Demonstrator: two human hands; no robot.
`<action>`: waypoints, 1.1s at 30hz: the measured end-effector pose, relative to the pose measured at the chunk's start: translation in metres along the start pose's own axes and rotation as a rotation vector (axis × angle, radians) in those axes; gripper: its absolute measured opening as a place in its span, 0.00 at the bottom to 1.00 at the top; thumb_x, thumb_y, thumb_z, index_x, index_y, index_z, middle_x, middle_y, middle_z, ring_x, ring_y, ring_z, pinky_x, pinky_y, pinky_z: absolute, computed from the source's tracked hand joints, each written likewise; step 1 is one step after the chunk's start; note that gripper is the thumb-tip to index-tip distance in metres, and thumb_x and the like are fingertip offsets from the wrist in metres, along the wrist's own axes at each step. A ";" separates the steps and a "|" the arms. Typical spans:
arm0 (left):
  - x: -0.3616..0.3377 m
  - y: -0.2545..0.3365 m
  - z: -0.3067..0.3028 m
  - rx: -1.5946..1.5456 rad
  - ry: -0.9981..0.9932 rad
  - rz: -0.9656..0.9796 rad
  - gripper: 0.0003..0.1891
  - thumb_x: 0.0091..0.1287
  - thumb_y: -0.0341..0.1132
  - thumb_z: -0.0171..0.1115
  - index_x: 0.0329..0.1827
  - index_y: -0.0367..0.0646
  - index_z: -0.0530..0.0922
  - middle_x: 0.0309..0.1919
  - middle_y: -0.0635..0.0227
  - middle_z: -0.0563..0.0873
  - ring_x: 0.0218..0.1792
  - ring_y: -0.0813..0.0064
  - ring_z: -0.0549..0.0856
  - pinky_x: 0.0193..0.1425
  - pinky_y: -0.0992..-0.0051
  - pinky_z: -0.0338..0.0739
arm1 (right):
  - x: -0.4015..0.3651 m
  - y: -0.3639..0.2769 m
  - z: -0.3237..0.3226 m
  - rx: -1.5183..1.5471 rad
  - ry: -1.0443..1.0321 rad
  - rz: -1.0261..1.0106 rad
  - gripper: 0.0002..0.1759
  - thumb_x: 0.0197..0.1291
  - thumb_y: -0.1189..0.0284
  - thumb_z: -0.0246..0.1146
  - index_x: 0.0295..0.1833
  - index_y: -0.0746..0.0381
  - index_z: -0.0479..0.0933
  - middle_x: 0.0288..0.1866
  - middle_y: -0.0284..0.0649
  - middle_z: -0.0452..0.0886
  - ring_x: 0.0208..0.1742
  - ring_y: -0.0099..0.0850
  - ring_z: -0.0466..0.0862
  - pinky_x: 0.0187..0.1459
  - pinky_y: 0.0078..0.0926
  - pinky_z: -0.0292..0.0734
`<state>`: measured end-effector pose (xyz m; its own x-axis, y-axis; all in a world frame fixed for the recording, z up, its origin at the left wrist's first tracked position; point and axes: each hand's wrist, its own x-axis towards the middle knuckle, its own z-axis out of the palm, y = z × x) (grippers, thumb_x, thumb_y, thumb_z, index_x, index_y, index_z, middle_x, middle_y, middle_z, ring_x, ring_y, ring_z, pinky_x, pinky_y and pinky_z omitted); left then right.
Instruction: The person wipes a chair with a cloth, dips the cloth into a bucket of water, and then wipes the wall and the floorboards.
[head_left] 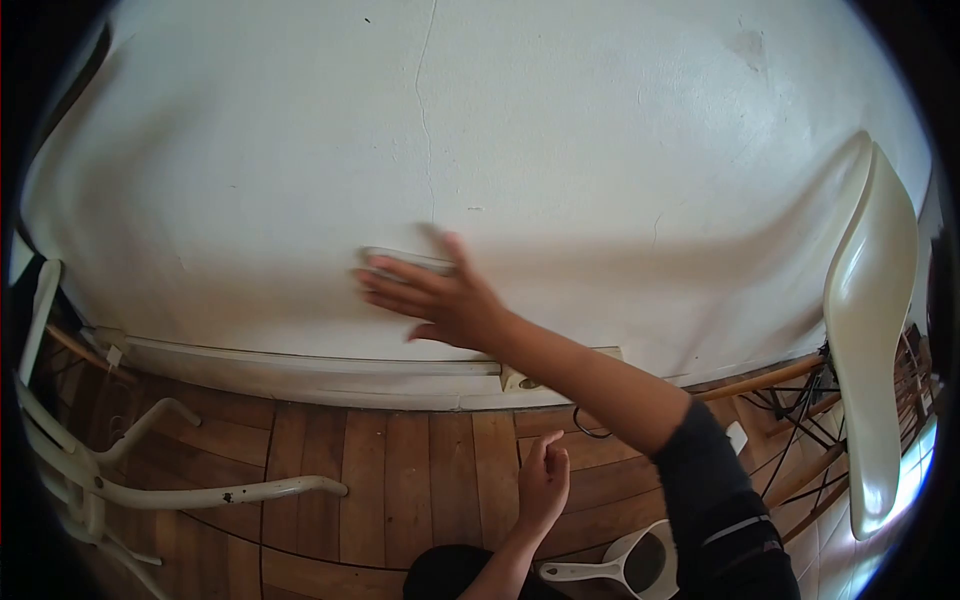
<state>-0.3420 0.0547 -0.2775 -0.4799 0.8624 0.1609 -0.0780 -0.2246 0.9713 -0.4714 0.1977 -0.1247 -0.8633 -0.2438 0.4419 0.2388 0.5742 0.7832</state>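
My right hand (440, 300) reaches across to the white wall (560, 130), its fingers pointing left and spread. Under the fingers a thin, pale flat object (408, 260) is pressed to the wall; most of it is hidden by the hand, so I cannot tell what it is. Lower down, over the wooden floor, my left hand (545, 482) is loosely curled, with nothing visible in it. A thin crack (425, 110) runs down the wall above my right hand. Near my left hand, a white long-handled dipper (582, 571) is partly hidden by the dark right sleeve.
A cream moulded chair (870, 290) with wooden legs and dark wire struts stands at the right. White, chipped metal tube legs (250, 492) reach in from the left. A pale trunking strip (300, 358) runs along the wall's base above the wooden floor (400, 490).
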 end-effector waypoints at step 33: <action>-0.002 -0.005 0.009 0.010 -0.020 0.022 0.12 0.69 0.30 0.53 0.54 0.39 0.73 0.24 0.75 0.73 0.24 0.89 0.70 0.27 0.83 0.65 | -0.068 0.078 -0.028 -0.126 -0.050 0.282 0.46 0.49 0.30 0.44 0.73 0.35 0.53 0.77 0.25 0.49 0.77 0.34 0.50 0.60 0.82 0.23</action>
<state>-0.3330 0.0586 -0.2812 -0.4638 0.8663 0.1857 -0.0591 -0.2394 0.9691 -0.3815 0.2373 -0.0811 -0.7751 -0.0486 0.6300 0.5225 0.5115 0.6822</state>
